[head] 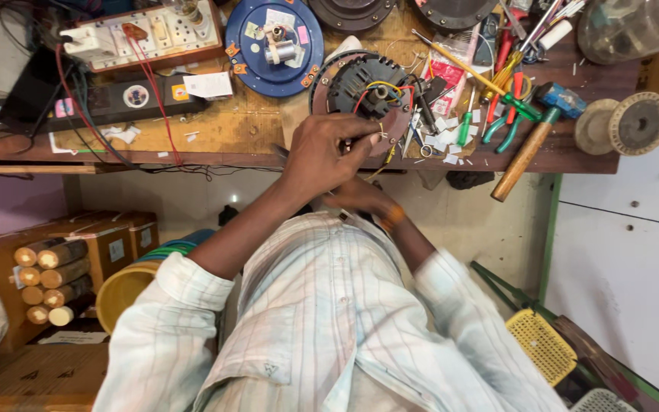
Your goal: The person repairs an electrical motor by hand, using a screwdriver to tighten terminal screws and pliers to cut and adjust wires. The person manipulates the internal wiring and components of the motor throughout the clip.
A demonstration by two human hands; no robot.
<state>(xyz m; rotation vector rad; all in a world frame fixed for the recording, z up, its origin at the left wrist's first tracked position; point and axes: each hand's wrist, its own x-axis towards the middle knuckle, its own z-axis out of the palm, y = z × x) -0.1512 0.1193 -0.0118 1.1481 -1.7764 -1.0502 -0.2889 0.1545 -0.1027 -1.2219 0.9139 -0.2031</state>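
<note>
A round fan motor (364,91) with dark windings and red, yellow and black leads lies on the wooden bench (261,126). My left hand (328,152) reaches to its near edge and pinches the thin wire ends (381,136) between fingers and thumb. A dark tool tip (280,150) sticks out at the hand's left side. My right hand (360,198) sits just below the left one, off the bench edge, blurred and partly covered. It has an orange band at the wrist, and what it holds is hidden.
A blue round plate (272,38) and a switchboard (146,34) with red wires lie at the back left. Right of the motor are screwdrivers, green pliers (509,122), a hammer (528,149) and a spool (623,122). Below stand a box of rolls (47,275) and a yellow bucket (127,290).
</note>
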